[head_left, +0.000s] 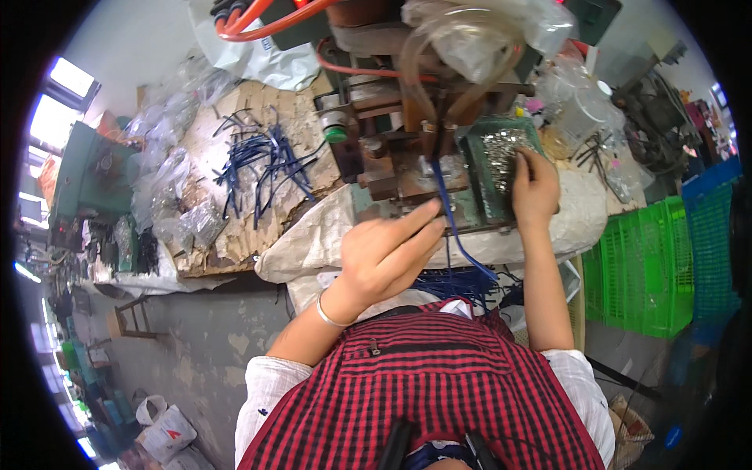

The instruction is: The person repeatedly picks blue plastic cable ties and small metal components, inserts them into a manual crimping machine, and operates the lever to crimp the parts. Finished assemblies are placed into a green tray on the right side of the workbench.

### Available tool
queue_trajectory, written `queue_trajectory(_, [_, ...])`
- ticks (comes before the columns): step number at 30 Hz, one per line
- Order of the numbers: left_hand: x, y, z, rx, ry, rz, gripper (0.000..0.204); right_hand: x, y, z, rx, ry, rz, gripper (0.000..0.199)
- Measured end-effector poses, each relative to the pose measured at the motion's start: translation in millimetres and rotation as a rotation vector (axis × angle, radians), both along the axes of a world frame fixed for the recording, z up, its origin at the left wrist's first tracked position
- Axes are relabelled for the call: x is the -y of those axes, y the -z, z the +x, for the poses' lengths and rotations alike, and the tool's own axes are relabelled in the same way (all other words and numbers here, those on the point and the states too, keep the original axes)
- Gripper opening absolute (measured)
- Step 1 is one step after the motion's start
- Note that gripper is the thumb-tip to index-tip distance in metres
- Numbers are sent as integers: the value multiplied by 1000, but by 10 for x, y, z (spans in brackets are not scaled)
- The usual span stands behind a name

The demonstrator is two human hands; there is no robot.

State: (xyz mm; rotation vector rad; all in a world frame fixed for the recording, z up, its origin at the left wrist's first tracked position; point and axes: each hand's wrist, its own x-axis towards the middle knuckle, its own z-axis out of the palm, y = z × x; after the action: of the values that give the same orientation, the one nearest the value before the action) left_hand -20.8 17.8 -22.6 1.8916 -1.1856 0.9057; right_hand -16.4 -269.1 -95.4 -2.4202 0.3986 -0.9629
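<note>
A narrow dark-blue strap [462,239] runs down from the working point of a metal press [392,168] toward my lap. My left hand [388,254] is just left of the strap, its fingers stretched out and slightly blurred, the tips at or very near it; its thumb is hidden. My right hand [538,192] rests at the right rim of a green tray [482,184]. Its thumb and fingers are bent together over small shiny metal pieces [505,153]; what lies between the fingertips is too small to name.
Loose dark-blue straps [266,164] lie on the worn board at left, and a further bundle of straps [462,283] sits before my lap. Plastic bags [168,172] fill the far left. A green crate [638,266] stands at right. Orange hoses [258,27] and clear tubing hang above.
</note>
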Motion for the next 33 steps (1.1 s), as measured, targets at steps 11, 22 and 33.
queue_trajectory(11, [-1177,236,1259,-127,-814,476,7,-215,-163,105,88,-142,366,15])
queue_trajectory(22, [-1363,669,1365,-415,-804,71,22,-20,-209,-567,137,-20,548,14])
queue_trajectory(33, [-1227,1037,1099,-1390,-27,-669,34,-1053,-718,60,203,-492,713,23])
